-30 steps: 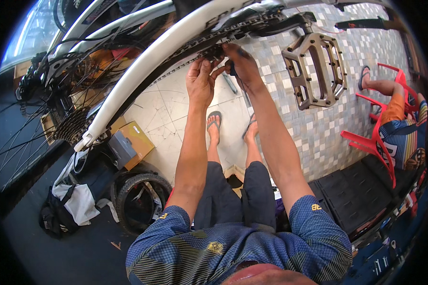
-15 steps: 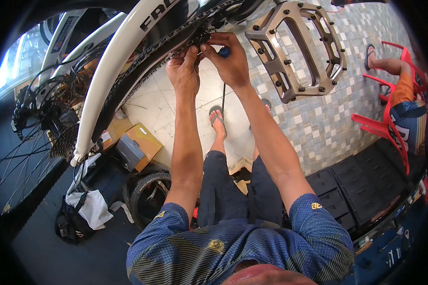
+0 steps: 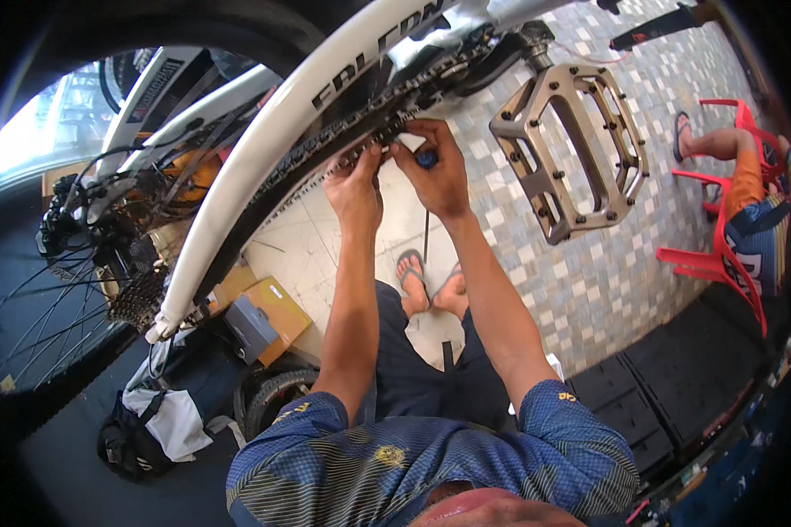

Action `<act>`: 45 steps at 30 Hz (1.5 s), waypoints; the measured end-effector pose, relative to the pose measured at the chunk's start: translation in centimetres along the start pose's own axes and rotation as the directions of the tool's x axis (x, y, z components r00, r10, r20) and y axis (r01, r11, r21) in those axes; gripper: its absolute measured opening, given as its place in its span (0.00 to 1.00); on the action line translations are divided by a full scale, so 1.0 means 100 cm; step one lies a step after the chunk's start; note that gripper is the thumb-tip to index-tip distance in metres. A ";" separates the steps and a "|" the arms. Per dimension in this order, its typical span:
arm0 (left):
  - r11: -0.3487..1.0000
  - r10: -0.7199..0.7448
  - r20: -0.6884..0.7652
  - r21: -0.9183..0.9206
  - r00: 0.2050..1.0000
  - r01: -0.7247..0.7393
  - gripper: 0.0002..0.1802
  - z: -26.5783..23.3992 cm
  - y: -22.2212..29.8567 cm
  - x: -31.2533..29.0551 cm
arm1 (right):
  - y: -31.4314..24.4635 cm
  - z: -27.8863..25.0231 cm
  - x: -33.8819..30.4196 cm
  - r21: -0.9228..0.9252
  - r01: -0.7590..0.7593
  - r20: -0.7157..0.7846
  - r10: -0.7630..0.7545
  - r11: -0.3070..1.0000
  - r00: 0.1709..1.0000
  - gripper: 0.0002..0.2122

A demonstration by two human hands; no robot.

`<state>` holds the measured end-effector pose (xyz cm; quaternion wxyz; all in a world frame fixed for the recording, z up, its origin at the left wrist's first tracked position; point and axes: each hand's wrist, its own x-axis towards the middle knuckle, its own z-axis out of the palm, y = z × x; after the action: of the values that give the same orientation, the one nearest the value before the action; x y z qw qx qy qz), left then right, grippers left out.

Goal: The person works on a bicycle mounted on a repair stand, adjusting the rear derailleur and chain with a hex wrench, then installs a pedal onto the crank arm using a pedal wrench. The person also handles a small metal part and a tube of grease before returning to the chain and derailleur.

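Observation:
My left hand (image 3: 358,195) pinches at the bicycle chain (image 3: 312,180), thumb and fingers pressed together below the white frame tube (image 3: 264,145). Close beside it, my right hand (image 3: 441,180) has its thumb and index finger bent in toward the same stretch of chain. A blue-handled tool (image 3: 426,159) is tucked in the right hand, and a thin dark shaft hangs below it. My fingertips partly hide the links, so the exact spot they grip is unclear. To the right juts a bronze-coloured flat pedal (image 3: 571,154) with small pins, joined to the crank.
The rear cassette (image 3: 138,297) and spoked wheel are at left. Beneath the frame lie a cardboard box (image 3: 281,321), a black and white bag (image 3: 171,424) and a tyre (image 3: 277,395). A person sits on a red plastic chair (image 3: 721,250) at far right.
The view has shifted, so the bike and both hands appear lower and a little to the right. More of the crank shows. My feet now stand closer together. Both hands stay at the chain.

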<state>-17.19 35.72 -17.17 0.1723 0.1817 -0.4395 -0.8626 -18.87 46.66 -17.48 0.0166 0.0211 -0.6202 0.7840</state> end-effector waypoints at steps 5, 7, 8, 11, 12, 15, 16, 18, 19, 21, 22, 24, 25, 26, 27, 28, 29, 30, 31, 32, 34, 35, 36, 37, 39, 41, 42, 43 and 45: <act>0.997 0.065 0.040 -0.031 0.997 -0.064 0.15 -0.019 -0.008 0.002 | 0.005 0.001 0.000 -0.048 0.058 0.034 -0.056 0.997 0.998 0.17; 0.984 0.169 0.135 -0.075 0.976 -0.160 0.15 -0.023 -0.020 0.005 | 0.024 -0.005 0.002 -0.264 0.137 0.064 -0.124 0.955 0.990 0.21; 0.975 0.215 0.148 -0.097 0.965 -0.202 0.16 -0.026 -0.027 0.009 | 0.032 -0.001 0.006 -0.135 0.198 0.012 -0.199 0.971 0.980 0.23; 0.941 0.318 0.182 -0.178 0.930 -0.287 0.17 -0.031 -0.046 0.019 | 0.034 -0.002 0.007 -0.220 0.328 -0.001 -0.336 0.919 0.942 0.23; 0.928 0.360 0.182 -0.170 0.915 -0.332 0.17 -0.036 -0.054 0.027 | 0.037 -0.002 0.011 -0.234 0.388 0.007 -0.398 0.891 0.917 0.23; 0.888 0.428 0.240 -0.290 0.871 -0.356 0.18 -0.039 -0.068 0.041 | 0.054 -0.004 0.019 -0.236 0.525 0.052 -0.528 0.818 0.847 0.21; 0.885 0.443 0.246 -0.272 0.862 -0.378 0.18 -0.038 -0.077 0.047 | 0.056 -0.009 0.022 -0.250 0.525 0.044 -0.532 0.813 0.845 0.20; 0.889 0.419 0.296 -0.327 0.859 -0.321 0.18 -0.033 -0.084 0.047 | 0.062 -0.011 0.027 -0.187 0.603 0.007 -0.613 0.775 0.790 0.17; 0.888 0.411 0.316 -0.349 0.855 -0.298 0.18 -0.032 -0.084 0.045 | 0.061 -0.010 0.024 -0.246 0.627 0.022 -0.643 0.739 0.766 0.16; 0.875 0.456 0.335 -0.339 0.825 -0.346 0.18 -0.031 -0.088 0.044 | 0.054 -0.012 0.019 -0.361 0.668 0.055 -0.700 0.651 0.712 0.16; 0.869 0.464 0.350 -0.357 0.814 -0.342 0.19 -0.030 -0.088 0.042 | 0.052 -0.010 0.016 -0.351 0.644 0.036 -0.677 0.680 0.735 0.13; 0.874 0.456 0.369 -0.354 0.810 -0.332 0.19 -0.032 -0.086 0.042 | 0.055 -0.011 0.014 -0.409 0.621 0.061 -0.659 0.668 0.749 0.11; 0.878 0.451 0.384 -0.355 0.806 -0.322 0.19 -0.035 -0.085 0.043 | 0.054 -0.012 0.012 -0.442 0.605 0.070 -0.647 0.663 0.760 0.10; 0.881 0.445 0.400 -0.355 0.801 -0.312 0.18 -0.037 -0.086 0.045 | 0.053 -0.011 0.010 -0.511 0.611 0.068 -0.680 0.605 0.730 0.09; 0.885 0.439 0.417 -0.356 0.796 -0.301 0.18 -0.038 -0.085 0.048 | 0.050 -0.009 0.009 -0.519 0.605 0.064 -0.679 0.604 0.732 0.09; 0.888 0.435 0.435 -0.351 0.788 -0.296 0.17 -0.040 -0.085 0.051 | 0.050 -0.009 0.008 -0.527 0.599 0.060 -0.676 0.603 0.734 0.09; 0.887 0.441 0.443 -0.344 0.781 -0.307 0.17 -0.041 -0.087 0.056 | 0.050 -0.009 0.008 -0.535 0.592 0.056 -0.674 0.603 0.737 0.09; 0.887 0.447 0.451 -0.337 0.773 -0.316 0.16 -0.041 -0.090 0.060 | 0.048 -0.011 0.008 -0.549 0.588 0.071 -0.668 0.594 0.741 0.12; 0.887 0.451 0.459 -0.328 0.766 -0.326 0.16 -0.041 -0.091 0.063 | 0.047 -0.011 0.006 -0.557 0.600 0.086 -0.679 0.574 0.729 0.14; 0.884 0.454 0.468 -0.344 0.758 -0.317 0.15 -0.041 -0.092 0.066 | 0.045 -0.011 0.003 -0.565 0.612 0.101 -0.691 0.553 0.716 0.16; 0.880 0.454 0.488 -0.377 0.745 -0.289 0.14 -0.040 -0.094 0.070 | 0.045 -0.011 -0.001 -0.593 0.629 0.126 -0.714 0.503 0.689 0.19; 0.885 0.443 0.497 -0.376 0.746 -0.275 0.13 -0.040 -0.095 0.071 | 0.047 -0.011 -0.002 -0.612 0.634 0.138 -0.725 0.473 0.675 0.21; 0.890 0.432 0.506 -0.375 0.747 -0.261 0.13 -0.039 -0.096 0.073 | 0.048 -0.012 -0.002 -0.630 0.637 0.150 -0.736 0.443 0.661 0.23; 0.892 0.427 0.513 -0.375 0.745 -0.253 0.13 -0.038 -0.096 0.075 | 0.049 -0.012 0.000 -0.644 0.654 0.164 -0.763 0.397 0.625 0.24; 0.904 0.389 0.491 -0.366 0.780 -0.221 0.13 -0.035 -0.099 0.077 | 0.049 -0.012 0.006 -0.670 0.679 0.195 -0.810 0.301 0.552 0.25; 0.896 0.409 0.471 -0.369 0.782 -0.246 0.12 -0.034 -0.104 0.082 | 0.045 -0.009 0.008 -0.704 0.655 0.202 -0.808 0.274 0.554 0.25; 0.880 0.446 0.462 -0.380 0.766 -0.284 0.12 -0.032 -0.107 0.088 | 0.043 -0.008 0.008 -0.720 0.644 0.205 -0.806 0.261 0.555 0.26; 0.863 0.482 0.454 -0.392 0.750 -0.318 0.11 -0.030 -0.108 0.091 | 0.042 -0.007 0.009 -0.735 0.634 0.209 -0.810 0.240 0.548 0.25; 0.870 0.491 0.423 -0.288 0.762 -0.401 0.09 -0.032 -0.108 0.096 | 0.040 -0.005 0.010 -0.763 0.615 0.218 -0.817 0.198 0.534 0.25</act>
<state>-25.58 35.13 -29.32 0.2736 -0.1659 -0.4189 -0.8498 -20.07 46.20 -21.45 0.4620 0.2068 -0.7968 0.3299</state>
